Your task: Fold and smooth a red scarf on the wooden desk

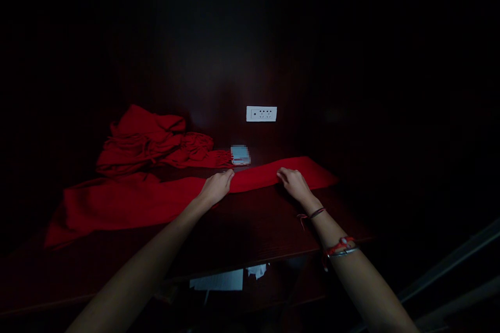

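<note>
A long strip of red cloth (253,179) lies across the dark wooden shelf (250,234), spread wide at its left end and narrower towards the right. Near the strip's middle, my left hand (216,187) is closed with its fingers pinching the cloth. Farther right, my right hand (295,183) also grips it, thumb and fingertips pressed together. The cloth between the two hands looks fairly flat. Bracelets circle my right wrist and forearm.
A crumpled heap of red fabric (144,140) sits behind the strip on the left. Beside its right end is a small pale blurred object (239,155). A white wall socket (261,113) is on the back panel. Papers (219,280) lie below the shelf's front edge.
</note>
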A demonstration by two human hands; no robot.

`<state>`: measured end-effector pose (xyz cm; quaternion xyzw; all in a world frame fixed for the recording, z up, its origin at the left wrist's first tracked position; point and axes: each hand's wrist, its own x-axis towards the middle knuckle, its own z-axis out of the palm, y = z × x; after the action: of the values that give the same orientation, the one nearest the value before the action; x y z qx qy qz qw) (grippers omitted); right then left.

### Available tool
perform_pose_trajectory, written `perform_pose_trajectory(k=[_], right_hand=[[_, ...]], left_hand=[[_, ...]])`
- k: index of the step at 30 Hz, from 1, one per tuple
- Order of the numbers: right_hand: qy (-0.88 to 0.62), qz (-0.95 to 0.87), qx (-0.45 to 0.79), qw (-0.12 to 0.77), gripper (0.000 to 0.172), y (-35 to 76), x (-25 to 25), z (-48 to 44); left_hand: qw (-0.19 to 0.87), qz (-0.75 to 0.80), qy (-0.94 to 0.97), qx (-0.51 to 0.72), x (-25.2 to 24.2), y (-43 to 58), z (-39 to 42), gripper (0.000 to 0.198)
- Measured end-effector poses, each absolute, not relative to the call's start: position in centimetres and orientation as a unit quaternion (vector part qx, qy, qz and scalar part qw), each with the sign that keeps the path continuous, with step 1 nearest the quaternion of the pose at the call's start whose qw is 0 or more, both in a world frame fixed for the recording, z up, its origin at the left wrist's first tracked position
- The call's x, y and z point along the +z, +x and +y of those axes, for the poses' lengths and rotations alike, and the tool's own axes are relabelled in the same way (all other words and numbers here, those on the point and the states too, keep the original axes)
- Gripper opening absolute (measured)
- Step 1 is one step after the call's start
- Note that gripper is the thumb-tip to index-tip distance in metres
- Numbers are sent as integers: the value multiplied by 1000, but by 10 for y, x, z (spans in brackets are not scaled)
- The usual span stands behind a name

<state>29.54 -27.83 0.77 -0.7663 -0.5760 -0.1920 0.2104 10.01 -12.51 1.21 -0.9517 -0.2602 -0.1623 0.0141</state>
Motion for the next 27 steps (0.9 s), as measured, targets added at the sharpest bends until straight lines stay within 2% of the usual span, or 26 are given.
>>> perform_pose_trajectory(k=[5,10,15,18,22,24,27], right_hand=[[-710,-641,-212,198,26,282,10,-277],[-723,-635,-214,169,20,282,7,-272],[-729,-623,-201,198,23,287,6,-271],[-714,-629,-180,248,22,293,11,-278],[-712,-619,-175,283,38,306,16,-290],[-716,-629,-163,254,33,311,14,-293],[-715,-652,-148,203,17,313,11,-292]], left_hand=[[12,-269,-950,-158,14,101,-128,27],[30,-257,-952,-162,14,102,-129,26],[25,-258,-953,-156,15,102,-131,25],[23,-274,-949,-151,17,101,-131,25],[26,-283,-946,-158,18,99,-128,26],[29,-281,-946,-160,17,99,-127,26],[33,-278,-947,-159,16,101,-126,27]])
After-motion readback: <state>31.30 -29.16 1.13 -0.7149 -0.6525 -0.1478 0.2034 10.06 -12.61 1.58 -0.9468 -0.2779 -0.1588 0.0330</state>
